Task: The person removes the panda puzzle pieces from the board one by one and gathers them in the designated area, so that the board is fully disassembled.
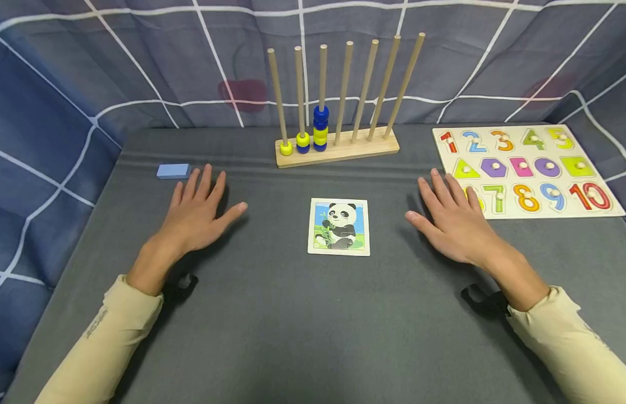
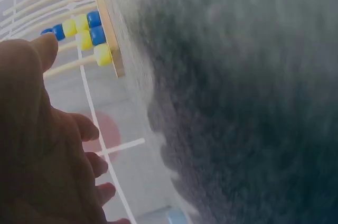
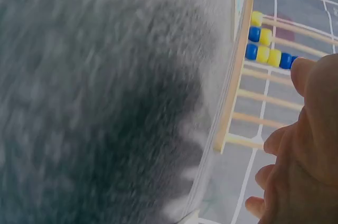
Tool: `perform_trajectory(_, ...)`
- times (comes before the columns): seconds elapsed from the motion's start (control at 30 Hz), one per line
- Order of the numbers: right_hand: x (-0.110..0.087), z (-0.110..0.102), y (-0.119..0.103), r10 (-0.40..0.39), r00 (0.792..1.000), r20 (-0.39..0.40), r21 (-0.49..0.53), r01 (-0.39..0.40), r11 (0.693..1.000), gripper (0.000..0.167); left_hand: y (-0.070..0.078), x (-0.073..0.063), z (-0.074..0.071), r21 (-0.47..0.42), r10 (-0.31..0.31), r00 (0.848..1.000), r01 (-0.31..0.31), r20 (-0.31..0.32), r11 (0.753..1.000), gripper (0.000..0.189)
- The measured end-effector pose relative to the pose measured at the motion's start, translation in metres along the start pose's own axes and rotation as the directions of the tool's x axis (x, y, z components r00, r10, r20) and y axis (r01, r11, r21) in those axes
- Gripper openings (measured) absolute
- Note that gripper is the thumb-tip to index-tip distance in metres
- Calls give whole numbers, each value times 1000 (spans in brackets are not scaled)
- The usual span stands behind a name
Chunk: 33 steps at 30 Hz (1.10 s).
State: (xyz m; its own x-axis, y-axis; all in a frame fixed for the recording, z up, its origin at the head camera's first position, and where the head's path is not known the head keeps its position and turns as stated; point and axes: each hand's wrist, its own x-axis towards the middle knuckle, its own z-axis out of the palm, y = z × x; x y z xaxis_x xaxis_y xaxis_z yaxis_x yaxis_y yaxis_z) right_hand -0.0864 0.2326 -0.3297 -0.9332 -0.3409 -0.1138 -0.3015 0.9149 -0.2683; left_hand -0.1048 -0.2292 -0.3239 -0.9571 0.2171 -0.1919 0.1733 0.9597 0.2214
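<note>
My left hand is spread over the grey table with nothing in it, its fingertips close to a blue block. On the other side my right hand is spread too, holding nothing; its outer fingers overlap the lower left corner of a number puzzle board in the head view. Between the hands lies a square panda picture puzzle. Behind it stands a wooden peg rack with several upright pegs. Yellow and blue beads sit on its three leftmost pegs.
A dark grey cloth covers the table. Along the back and left side hangs a blue-grey curtain with white lines. The number board holds coloured digits and knobbed shapes such as a purple hexagon. Dark straps show at the wrists.
</note>
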Motion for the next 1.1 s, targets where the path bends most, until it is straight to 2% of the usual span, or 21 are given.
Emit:
perform_trajectory(0.17,1,2,-17,-76,997,-34,0,76,997,78,15,-8,4,-73,92,996,-91,12,993,89)
perform_trajectory(0.3,3,5,-33,-178,981,-78,15,179,984,75,39,-13,12,-92,190,982,-190,-13,977,85)
perform_trajectory(0.47,12,13,-55,-301,949,-96,61,307,950,64,74,-21,21,-118,316,948,-318,-36,941,71)
perform_trajectory(0.63,25,21,-75,-342,929,-137,124,359,925,50,99,-23,29,-141,428,904,-424,-2,895,61)
perform_trajectory(0.83,41,31,-94,-363,910,-201,170,397,902,36,110,-20,37,-78,518,848,-512,117,856,63)
perform_trajectory(0.9,47,33,-98,-364,909,-203,194,401,895,33,111,-20,38,-47,532,834,-531,147,846,63)
perform_trajectory(1.0,55,35,-103,-341,921,-186,254,381,889,31,112,-19,39,-24,541,825,-545,165,838,63)
perform_trajectory(1.1,64,37,-107,-301,942,-150,322,334,886,30,111,-19,38,-18,537,826,-542,171,840,61)
